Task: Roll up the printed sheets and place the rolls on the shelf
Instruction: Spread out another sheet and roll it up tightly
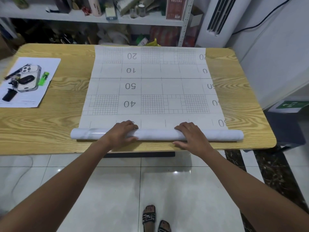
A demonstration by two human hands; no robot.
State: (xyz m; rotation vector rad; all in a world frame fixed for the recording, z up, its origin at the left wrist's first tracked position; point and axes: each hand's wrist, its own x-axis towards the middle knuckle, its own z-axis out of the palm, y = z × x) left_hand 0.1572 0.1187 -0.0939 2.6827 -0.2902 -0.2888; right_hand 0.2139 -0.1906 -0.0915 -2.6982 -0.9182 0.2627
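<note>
**Both hands on a half-rolled sheet at the table's near edge**

Head view: two bare forearms (70,180) are reaching forward from the bottom corners, meeting at the near edge of a wood-grain table (237,97). Below them, a pair of sandalled feet (149,215) is standing on glossy pale floor tiles (107,190).

The left hand (121,133) is wrapping the roll (155,135) – fingers curling over its top, thumb lying against its near side. The right hand (190,134) is draping curved fingers over the top of the same roll, its thumb stretching out on the tabletop just in front. The roll is lying crosswise along the near edge of the table, its two ends sticking out past both hands.

The rest of the printed sheet (150,86) is lying flat beyond the roll, running away to the far edge of the table – grid blocks and upside-down numbers 40, 50, 10 and 20 are showing on it.

At the table's left end a loose page (48,64) is carrying a phone (31,77), a green lighter (43,78) and some small dark items, well apart from the sheet. Behind the table, a white metal shelf (93,18) is holding a clutter of bottles and boxes.
</note>
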